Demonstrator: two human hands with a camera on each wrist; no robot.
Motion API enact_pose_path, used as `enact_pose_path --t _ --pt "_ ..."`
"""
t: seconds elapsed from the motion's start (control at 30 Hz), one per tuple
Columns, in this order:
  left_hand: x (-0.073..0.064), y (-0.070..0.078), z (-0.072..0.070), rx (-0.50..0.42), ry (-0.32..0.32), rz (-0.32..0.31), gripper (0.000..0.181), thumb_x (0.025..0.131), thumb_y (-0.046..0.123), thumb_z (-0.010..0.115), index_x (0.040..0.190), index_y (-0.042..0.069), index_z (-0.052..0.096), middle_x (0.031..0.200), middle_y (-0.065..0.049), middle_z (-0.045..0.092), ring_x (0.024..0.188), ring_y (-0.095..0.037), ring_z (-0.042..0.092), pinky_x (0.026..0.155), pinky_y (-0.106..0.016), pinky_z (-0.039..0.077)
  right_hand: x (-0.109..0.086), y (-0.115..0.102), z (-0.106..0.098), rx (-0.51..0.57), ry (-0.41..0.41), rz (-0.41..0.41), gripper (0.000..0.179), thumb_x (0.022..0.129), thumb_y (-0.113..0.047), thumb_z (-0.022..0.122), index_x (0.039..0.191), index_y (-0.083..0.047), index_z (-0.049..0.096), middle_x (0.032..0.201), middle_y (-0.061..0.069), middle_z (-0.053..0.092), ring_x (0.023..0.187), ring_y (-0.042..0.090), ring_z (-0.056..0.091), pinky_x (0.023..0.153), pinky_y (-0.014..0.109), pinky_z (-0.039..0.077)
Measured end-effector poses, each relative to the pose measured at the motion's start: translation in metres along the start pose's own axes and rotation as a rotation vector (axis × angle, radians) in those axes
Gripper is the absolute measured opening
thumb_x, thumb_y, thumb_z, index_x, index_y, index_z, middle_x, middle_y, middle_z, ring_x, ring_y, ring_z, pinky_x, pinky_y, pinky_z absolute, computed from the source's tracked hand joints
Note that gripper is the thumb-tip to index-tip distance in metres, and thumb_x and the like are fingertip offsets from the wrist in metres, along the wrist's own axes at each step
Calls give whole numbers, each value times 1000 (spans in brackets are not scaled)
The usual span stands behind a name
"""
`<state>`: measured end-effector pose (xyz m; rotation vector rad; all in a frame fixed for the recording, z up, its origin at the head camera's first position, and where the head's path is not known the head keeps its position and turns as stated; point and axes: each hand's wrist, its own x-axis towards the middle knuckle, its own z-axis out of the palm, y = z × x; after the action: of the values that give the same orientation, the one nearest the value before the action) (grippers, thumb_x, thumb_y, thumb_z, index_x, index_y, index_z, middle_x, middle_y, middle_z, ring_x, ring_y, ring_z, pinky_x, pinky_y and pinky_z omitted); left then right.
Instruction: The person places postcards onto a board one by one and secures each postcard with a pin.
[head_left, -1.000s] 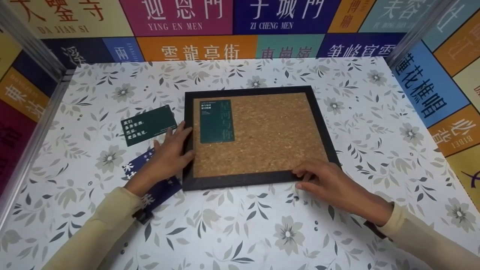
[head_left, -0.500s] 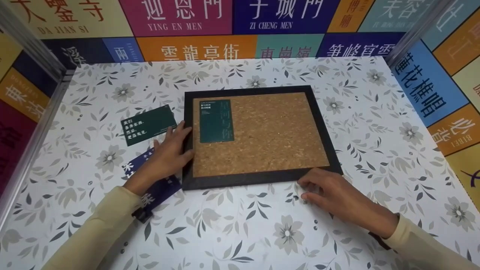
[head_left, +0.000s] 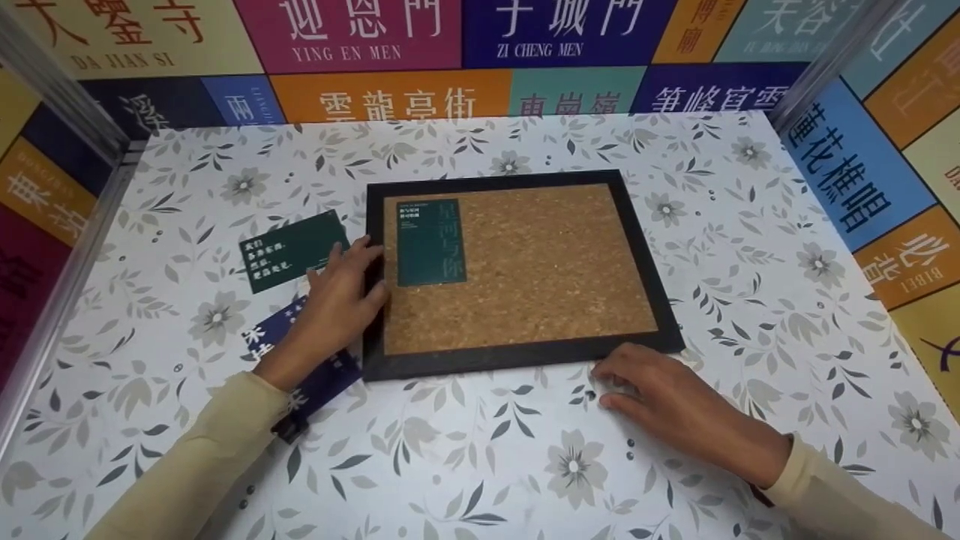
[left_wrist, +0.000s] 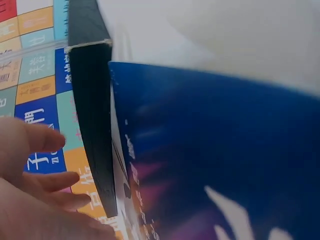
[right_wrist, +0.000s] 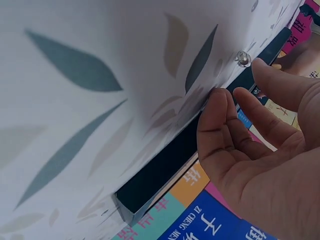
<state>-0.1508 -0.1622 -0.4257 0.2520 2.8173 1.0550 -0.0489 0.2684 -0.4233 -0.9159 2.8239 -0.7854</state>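
A cork board (head_left: pixel 525 262) in a black frame lies on the table. On its cork, at the upper left, is a dark green card (head_left: pixel 431 242) with writing. My left hand (head_left: pixel 330 307) rests fingertips and thumb against the frame's left side, over part of a blue card (head_left: pixel 322 386). Another green card (head_left: pixel 292 251) lies just beyond those fingers. At the frame's lower right edge is my right hand (head_left: pixel 667 397), fingers loosely bent, thumb apart. In the right wrist view a small clear object (right_wrist: pixel 243 59), perhaps a push pin, sits on the table near the thumb tip, not visibly held.
The table (head_left: pixel 480 450) wears a white cover printed with grey flowers and leaves. Colourful panels (head_left: pixel 390 94) with large characters stand along its back, left and right sides.
My right hand has drawn back off the frame's lower edge, slightly right and toward me, uncovering the cork's lower right corner. My left hand has barely moved.
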Motion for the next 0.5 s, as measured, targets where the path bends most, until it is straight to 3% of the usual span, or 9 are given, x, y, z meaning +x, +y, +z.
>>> enact_pose_path --t 0.13,0.27,0.4,0.5 --pt "2 3 3 53 87 32 52 109 15 64 158 -1 55 169 -24 46 163 -49 28 123 -86 0 0 0 2 -18 13 -19 26 92 -7 87 117 -10 79 112 -3 72 98 15 68 86 39 62" --pt "3 3 7 139 129 83 51 106 16 69 154 0 60 161 -22 53 157 -46 39 122 -88 5 0 -1 2 -24 29 -49 26 92 -5 87 116 -10 78 112 -3 71 98 15 68 85 39 62" --pt "6 2 10 190 117 117 54 106 20 72 155 1 59 165 -22 48 156 -53 34 118 -92 9 0 -1 3 -24 21 -44 25 93 -7 86 116 -12 78 112 -4 71 99 14 67 86 39 61" --pt "9 2 11 190 83 108 58 107 24 72 159 3 57 170 -20 41 159 -56 27 118 -92 9 0 -2 3 -12 -4 -16 23 96 -9 85 117 -12 79 113 -4 70 100 13 67 87 40 61"
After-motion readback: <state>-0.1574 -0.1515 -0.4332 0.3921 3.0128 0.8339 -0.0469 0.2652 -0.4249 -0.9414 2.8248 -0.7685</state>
